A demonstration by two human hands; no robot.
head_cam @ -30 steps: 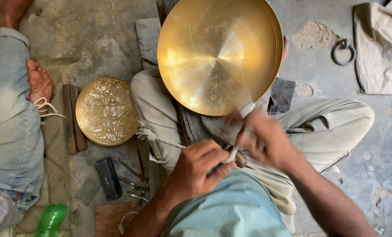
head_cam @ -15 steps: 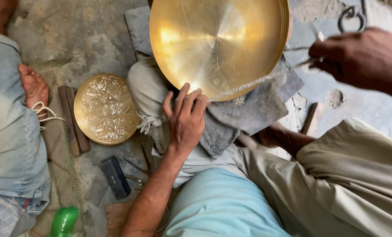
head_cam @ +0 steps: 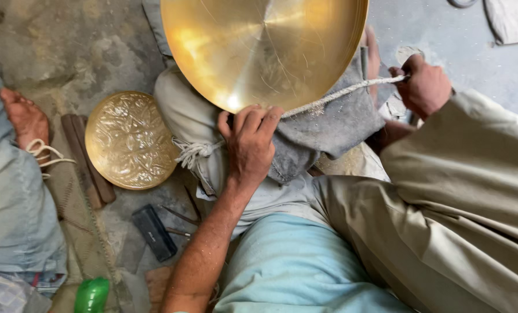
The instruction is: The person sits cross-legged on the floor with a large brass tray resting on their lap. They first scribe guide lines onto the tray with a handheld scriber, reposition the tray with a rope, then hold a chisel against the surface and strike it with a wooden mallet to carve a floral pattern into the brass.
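Keep your left hand (head_cam: 250,145) pressed, fingers together, on the brass bowl's (head_cam: 265,49) near rim over your lap; hold the rope (head_cam: 346,91), clamped in your right hand (head_cam: 424,87), taut along that rim.

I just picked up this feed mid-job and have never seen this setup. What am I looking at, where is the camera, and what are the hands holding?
There is no machine here: one camera sits on a person's head and looks down at their lap and bare hands. The left hand presses on the lower rim of a large plain brass dish, which rests on a grey cloth over the knees. The right hand grips a pale rope stretched taut under the dish's edge. On the floor lie a smaller engraved brass plate, a dark block, thin metal tools and a green bottle. Another person's foot is at the left.
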